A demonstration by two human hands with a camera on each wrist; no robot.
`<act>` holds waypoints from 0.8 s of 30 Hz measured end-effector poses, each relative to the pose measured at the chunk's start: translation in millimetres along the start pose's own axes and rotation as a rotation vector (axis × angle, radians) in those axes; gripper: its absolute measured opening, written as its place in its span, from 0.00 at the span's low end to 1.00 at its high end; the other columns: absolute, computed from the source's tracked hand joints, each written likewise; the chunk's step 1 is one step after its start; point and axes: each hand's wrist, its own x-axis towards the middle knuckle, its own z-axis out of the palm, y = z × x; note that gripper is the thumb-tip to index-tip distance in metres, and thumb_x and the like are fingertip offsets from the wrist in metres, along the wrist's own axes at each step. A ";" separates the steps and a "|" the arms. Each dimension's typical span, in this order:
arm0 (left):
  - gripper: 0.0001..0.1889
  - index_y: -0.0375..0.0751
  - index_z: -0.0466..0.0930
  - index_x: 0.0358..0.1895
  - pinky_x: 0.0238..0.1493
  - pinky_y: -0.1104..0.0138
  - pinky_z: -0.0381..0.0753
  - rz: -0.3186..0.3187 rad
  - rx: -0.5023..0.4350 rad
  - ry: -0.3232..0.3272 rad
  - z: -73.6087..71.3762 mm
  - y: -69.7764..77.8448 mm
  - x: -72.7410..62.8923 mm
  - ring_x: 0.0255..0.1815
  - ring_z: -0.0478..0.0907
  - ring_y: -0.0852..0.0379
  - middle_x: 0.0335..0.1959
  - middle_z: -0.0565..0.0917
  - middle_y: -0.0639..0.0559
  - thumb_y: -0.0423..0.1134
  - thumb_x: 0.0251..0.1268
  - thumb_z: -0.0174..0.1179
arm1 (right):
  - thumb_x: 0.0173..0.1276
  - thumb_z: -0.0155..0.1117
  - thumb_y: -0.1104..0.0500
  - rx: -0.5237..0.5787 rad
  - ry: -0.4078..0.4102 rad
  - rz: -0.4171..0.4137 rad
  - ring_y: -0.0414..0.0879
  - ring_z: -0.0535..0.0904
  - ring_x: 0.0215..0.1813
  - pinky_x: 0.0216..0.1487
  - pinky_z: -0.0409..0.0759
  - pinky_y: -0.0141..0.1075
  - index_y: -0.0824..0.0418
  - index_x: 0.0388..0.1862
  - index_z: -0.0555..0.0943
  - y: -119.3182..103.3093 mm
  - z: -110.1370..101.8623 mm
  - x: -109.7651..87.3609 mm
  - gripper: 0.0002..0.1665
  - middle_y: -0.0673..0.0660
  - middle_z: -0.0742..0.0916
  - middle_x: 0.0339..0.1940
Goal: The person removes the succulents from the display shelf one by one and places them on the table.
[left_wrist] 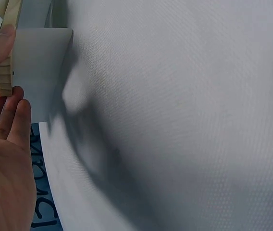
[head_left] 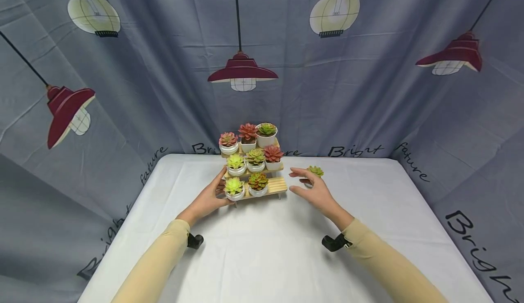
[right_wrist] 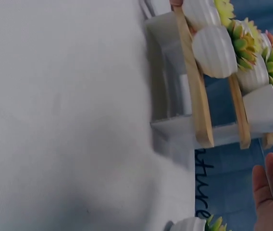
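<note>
A three-tier wooden plant stand (head_left: 277, 184) with white side supports holds several small potted succulents. Three pots stand on the top tier and three on the middle one. On the bottom tier are a lime-green succulent (head_left: 234, 186) and an orange-green succulent (head_left: 258, 181), with bare slats to their right. My left hand (head_left: 210, 198) grips the stand's left end; the left wrist view shows thumb and fingers around a wooden shelf end (left_wrist: 5, 79). Off the stand's right side, my right hand (head_left: 315, 193) holds nothing, its fingers spread. Partly behind it stands a lone green succulent (head_left: 315, 170).
A white cloth covers the table (head_left: 262, 257). Behind it hangs a grey-blue curtain (head_left: 172, 89) printed with lamps and lettering. Black wrist camera mounts (head_left: 333, 243) sit at both cuffs. The lone pot (right_wrist: 190, 224) shows at the bottom of the right wrist view.
</note>
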 end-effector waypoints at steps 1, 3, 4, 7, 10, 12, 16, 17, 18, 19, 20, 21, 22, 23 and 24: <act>0.63 0.69 0.39 0.84 0.75 0.54 0.68 0.005 -0.007 0.001 0.1 -0.9 0.3 0.68 0.69 0.43 0.64 0.68 0.40 0.31 0.56 0.77 | 0.70 0.72 0.60 0.006 -0.006 0.010 0.62 0.69 0.71 0.74 0.63 0.61 0.54 0.74 0.73 -0.8 2.0 -0.1 0.34 0.61 0.80 0.67; 0.63 0.68 0.40 0.84 0.75 0.54 0.68 0.015 -0.019 0.003 0.5 -2.6 1.0 0.68 0.70 0.43 0.62 0.69 0.40 0.30 0.56 0.77 | 0.70 0.72 0.61 0.024 -0.014 0.028 0.62 0.68 0.71 0.74 0.63 0.60 0.53 0.73 0.74 -0.7 5.5 0.2 0.34 0.60 0.81 0.66; 0.63 0.67 0.40 0.84 0.75 0.54 0.68 0.021 -0.023 0.004 0.8 -3.2 1.3 0.67 0.70 0.42 0.62 0.69 0.40 0.29 0.55 0.77 | 0.70 0.72 0.61 0.032 -0.017 0.035 0.62 0.68 0.71 0.74 0.63 0.60 0.52 0.73 0.75 -1.0 7.0 0.1 0.33 0.59 0.81 0.65; 0.63 0.64 0.40 0.85 0.75 0.52 0.67 0.034 -0.026 0.010 1.8 -3.2 1.4 0.67 0.70 0.40 0.62 0.69 0.38 0.27 0.55 0.76 | 0.69 0.73 0.61 0.038 -0.025 0.050 0.63 0.68 0.71 0.73 0.64 0.62 0.50 0.72 0.76 -1.8 11.9 0.2 0.33 0.57 0.82 0.64; 0.63 0.59 0.38 0.85 0.76 0.50 0.66 0.039 -0.023 0.010 2.6 -0.9 1.4 0.68 0.69 0.37 0.62 0.69 0.36 0.25 0.56 0.74 | 0.68 0.73 0.62 0.026 -0.033 0.047 0.64 0.69 0.71 0.73 0.64 0.63 0.52 0.72 0.76 -0.6 17.0 1.0 0.34 0.58 0.82 0.64; 0.63 0.57 0.37 0.85 0.76 0.49 0.65 0.036 -0.015 0.007 2.9 0.6 1.6 0.68 0.69 0.36 0.61 0.69 0.35 0.24 0.57 0.73 | 0.67 0.73 0.63 0.017 -0.038 0.041 0.63 0.69 0.70 0.73 0.65 0.63 0.55 0.73 0.76 0.1 20.6 1.9 0.35 0.58 0.82 0.64; 0.63 0.53 0.37 0.85 0.76 0.50 0.65 0.041 0.000 0.009 3.3 1.4 2.2 0.68 0.70 0.36 0.58 0.71 0.36 0.23 0.56 0.73 | 0.66 0.75 0.62 -0.011 -0.055 0.025 0.58 0.71 0.70 0.73 0.66 0.61 0.58 0.74 0.74 3.2 27.4 4.0 0.37 0.58 0.82 0.64; 0.63 0.53 0.37 0.85 0.76 0.50 0.65 0.045 0.001 0.011 3.4 1.2 2.1 0.67 0.70 0.36 0.58 0.71 0.36 0.23 0.56 0.73 | 0.66 0.75 0.61 -0.016 -0.059 0.022 0.57 0.71 0.70 0.73 0.66 0.61 0.58 0.74 0.74 3.5 28.9 4.4 0.37 0.57 0.82 0.64; 0.63 0.54 0.37 0.85 0.76 0.51 0.66 0.049 0.002 0.014 3.4 0.7 2.1 0.67 0.70 0.37 0.58 0.71 0.37 0.23 0.56 0.74 | 0.66 0.75 0.61 -0.023 -0.063 0.020 0.56 0.71 0.70 0.73 0.66 0.60 0.57 0.74 0.74 4.0 30.4 4.6 0.38 0.57 0.82 0.64; 0.63 0.56 0.37 0.85 0.75 0.51 0.66 0.054 -0.002 0.016 3.4 0.2 2.0 0.67 0.70 0.37 0.57 0.72 0.37 0.23 0.56 0.74 | 0.66 0.76 0.60 -0.025 -0.066 0.019 0.56 0.71 0.71 0.73 0.66 0.60 0.55 0.74 0.74 4.2 31.6 4.8 0.38 0.56 0.82 0.64; 0.63 0.57 0.38 0.85 0.75 0.52 0.67 0.057 -0.006 0.016 3.3 -0.4 1.9 0.67 0.70 0.38 0.57 0.72 0.38 0.24 0.56 0.74 | 0.66 0.76 0.59 -0.026 -0.070 0.017 0.55 0.70 0.71 0.73 0.66 0.60 0.54 0.74 0.74 3.9 32.9 5.0 0.38 0.56 0.82 0.65; 0.63 0.59 0.38 0.85 0.75 0.52 0.67 0.061 -0.010 0.016 3.1 -1.1 1.9 0.67 0.71 0.39 0.57 0.72 0.38 0.24 0.56 0.74 | 0.66 0.76 0.59 -0.026 -0.074 0.016 0.55 0.70 0.71 0.73 0.66 0.60 0.53 0.74 0.74 4.0 34.2 5.3 0.37 0.56 0.82 0.65; 0.63 0.60 0.38 0.85 0.75 0.53 0.67 0.064 -0.015 0.015 2.8 -1.8 2.0 0.67 0.71 0.40 0.57 0.72 0.39 0.25 0.56 0.75 | 0.67 0.75 0.58 -0.022 -0.078 0.016 0.56 0.70 0.71 0.73 0.66 0.61 0.53 0.74 0.74 4.2 35.3 5.5 0.37 0.55 0.82 0.65; 0.63 0.62 0.39 0.85 0.75 0.54 0.68 0.064 -0.017 0.013 2.4 -2.5 2.1 0.67 0.71 0.40 0.57 0.72 0.39 0.25 0.56 0.75 | 0.67 0.75 0.58 -0.023 -0.082 0.015 0.56 0.70 0.71 0.73 0.66 0.61 0.52 0.74 0.74 4.6 36.3 5.7 0.38 0.55 0.82 0.66; 0.63 0.63 0.39 0.85 0.75 0.54 0.68 0.065 -0.019 0.011 2.0 -3.1 2.2 0.67 0.71 0.41 0.57 0.72 0.40 0.26 0.56 0.75 | 0.67 0.76 0.57 -0.021 -0.085 0.019 0.56 0.71 0.71 0.73 0.66 0.62 0.52 0.74 0.74 5.0 37.5 5.9 0.38 0.55 0.82 0.66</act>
